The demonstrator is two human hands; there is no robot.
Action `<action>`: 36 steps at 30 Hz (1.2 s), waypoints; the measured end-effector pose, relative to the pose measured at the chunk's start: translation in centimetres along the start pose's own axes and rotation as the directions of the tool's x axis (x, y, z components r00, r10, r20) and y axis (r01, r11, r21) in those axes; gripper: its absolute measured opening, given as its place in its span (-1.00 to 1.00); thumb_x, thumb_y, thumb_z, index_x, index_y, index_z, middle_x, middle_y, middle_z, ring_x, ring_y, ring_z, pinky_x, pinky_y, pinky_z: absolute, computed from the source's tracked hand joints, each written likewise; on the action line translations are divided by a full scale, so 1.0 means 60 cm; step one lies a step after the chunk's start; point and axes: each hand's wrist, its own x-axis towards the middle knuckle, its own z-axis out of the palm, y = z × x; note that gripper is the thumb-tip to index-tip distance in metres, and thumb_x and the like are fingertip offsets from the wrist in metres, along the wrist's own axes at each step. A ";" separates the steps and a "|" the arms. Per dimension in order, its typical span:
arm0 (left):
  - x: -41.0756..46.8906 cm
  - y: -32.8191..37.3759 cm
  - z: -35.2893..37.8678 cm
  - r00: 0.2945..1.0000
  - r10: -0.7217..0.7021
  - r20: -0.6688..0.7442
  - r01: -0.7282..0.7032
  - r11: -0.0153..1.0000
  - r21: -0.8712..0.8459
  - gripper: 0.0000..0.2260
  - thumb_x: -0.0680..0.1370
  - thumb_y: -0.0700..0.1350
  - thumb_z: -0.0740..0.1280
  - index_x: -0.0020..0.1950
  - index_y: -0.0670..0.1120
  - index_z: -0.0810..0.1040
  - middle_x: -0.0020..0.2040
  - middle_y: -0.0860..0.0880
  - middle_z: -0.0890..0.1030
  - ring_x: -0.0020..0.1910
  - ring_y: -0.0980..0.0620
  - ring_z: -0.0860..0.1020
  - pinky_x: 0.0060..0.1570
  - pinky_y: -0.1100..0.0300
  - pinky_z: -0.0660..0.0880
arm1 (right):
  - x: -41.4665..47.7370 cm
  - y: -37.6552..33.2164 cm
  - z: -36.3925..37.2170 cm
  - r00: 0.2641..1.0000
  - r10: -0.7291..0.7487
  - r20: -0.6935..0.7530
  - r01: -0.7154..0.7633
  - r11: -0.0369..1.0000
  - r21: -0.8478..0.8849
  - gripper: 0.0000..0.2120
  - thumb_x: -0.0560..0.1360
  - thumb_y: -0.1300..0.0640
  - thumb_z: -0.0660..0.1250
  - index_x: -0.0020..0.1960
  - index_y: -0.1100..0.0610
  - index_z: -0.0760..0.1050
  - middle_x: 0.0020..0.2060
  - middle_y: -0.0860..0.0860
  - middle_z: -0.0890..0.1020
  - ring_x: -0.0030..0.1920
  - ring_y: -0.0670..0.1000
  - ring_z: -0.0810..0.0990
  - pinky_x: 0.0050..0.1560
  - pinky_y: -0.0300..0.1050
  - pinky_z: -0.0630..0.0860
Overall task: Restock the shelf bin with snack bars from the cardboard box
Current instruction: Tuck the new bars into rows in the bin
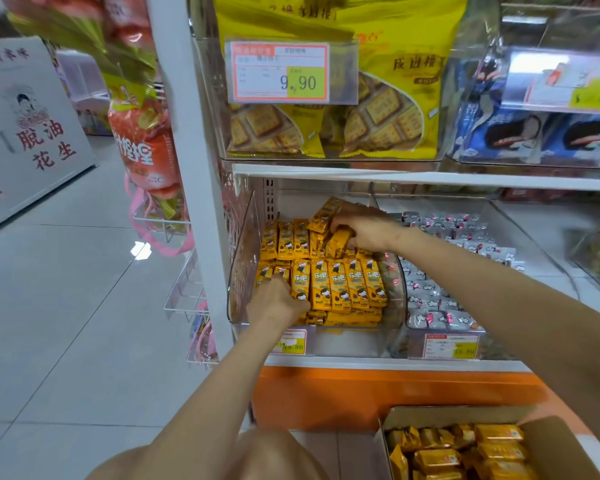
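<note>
Right hand [368, 232] grips snack bars [338, 242] at the shelf bin's [245, 258] far side, while left hand [278, 301] touches near-left bars, its fingers' [282, 285] hold impossible to tell.

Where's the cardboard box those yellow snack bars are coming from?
The cardboard box sits open at the bottom right of the head view, below the orange shelf base, with yellow snack bars inside.

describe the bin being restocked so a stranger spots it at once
Find the white shelf below the yellow biscuit bags. The clear bin sits at its left end. It alone holds yellow snack bars; its right neighbour holds grey packets.
</note>
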 end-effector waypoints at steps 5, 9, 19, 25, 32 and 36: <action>0.001 0.002 0.001 0.998 0.047 0.045 -0.050 0.997 0.064 -0.62 0.41 0.02 0.46 -0.02 -0.26 0.49 0.07 -0.26 0.55 0.07 -0.20 0.54 -0.03 -0.02 0.50 | -0.002 0.003 0.003 0.998 -0.061 -0.023 0.060 0.998 -0.021 -0.69 0.46 0.18 0.33 0.18 0.02 0.45 0.23 0.02 0.44 0.12 0.09 0.46 0.04 -0.12 0.39; 0.007 0.000 -0.005 0.994 0.082 0.076 -0.086 0.995 0.058 -0.69 0.42 -0.08 0.47 -0.06 -0.17 0.37 -0.08 -0.13 0.46 -0.08 -0.13 0.48 -0.11 0.04 0.44 | -0.011 0.010 -0.003 0.994 -0.097 -0.048 0.098 0.995 0.005 -0.74 0.45 0.16 0.34 0.13 0.02 0.45 0.17 0.00 0.47 0.08 0.08 0.47 -0.03 -0.15 0.40; 0.003 0.005 -0.026 0.981 0.192 -0.025 -0.192 0.981 0.008 -0.55 0.41 0.01 0.47 0.22 -0.11 0.44 0.20 -0.09 0.48 0.19 -0.11 0.46 0.10 0.02 0.46 | -0.086 -0.004 -0.054 0.974 0.095 -0.204 0.035 0.831 0.555 -0.74 0.39 0.06 0.48 0.02 -0.02 0.48 -0.14 -0.21 0.51 -0.17 -0.13 0.47 -0.20 -0.28 0.36; -0.036 0.045 -0.034 0.931 0.355 -0.091 -0.356 0.818 -0.452 -0.59 0.43 -0.05 0.46 0.19 -0.09 0.41 0.11 0.00 0.54 0.03 0.06 0.49 -0.02 0.24 0.44 | -0.112 -0.033 -0.060 0.983 0.182 -0.027 -0.050 0.405 0.913 -0.80 0.45 0.23 0.40 0.03 0.14 0.46 -0.27 -0.01 0.60 -0.27 -0.11 0.56 -0.15 -0.31 0.48; -0.063 0.056 -0.011 0.915 0.333 -0.229 -0.403 0.801 -0.443 -0.60 0.38 -0.03 0.50 0.03 -0.05 0.35 -0.14 0.12 0.45 -0.18 0.17 0.44 -0.24 0.38 0.38 | -0.119 -0.056 -0.047 0.979 0.194 0.060 -0.111 0.262 0.959 -0.81 0.47 0.19 0.38 0.02 0.06 0.42 -0.40 0.03 0.66 -0.42 -0.08 0.60 -0.33 -0.28 0.51; -0.058 0.041 -0.018 0.885 0.319 -0.339 -0.433 0.832 -0.348 -0.72 0.41 -0.12 0.47 -0.08 -0.09 0.37 -0.17 0.01 0.51 -0.21 0.06 0.46 -0.29 0.28 0.37 | -0.113 -0.066 -0.047 0.981 0.172 0.085 -0.127 0.250 0.960 -0.85 0.48 0.18 0.37 0.00 0.08 0.43 -0.29 0.04 0.68 -0.34 -0.04 0.64 -0.28 -0.25 0.53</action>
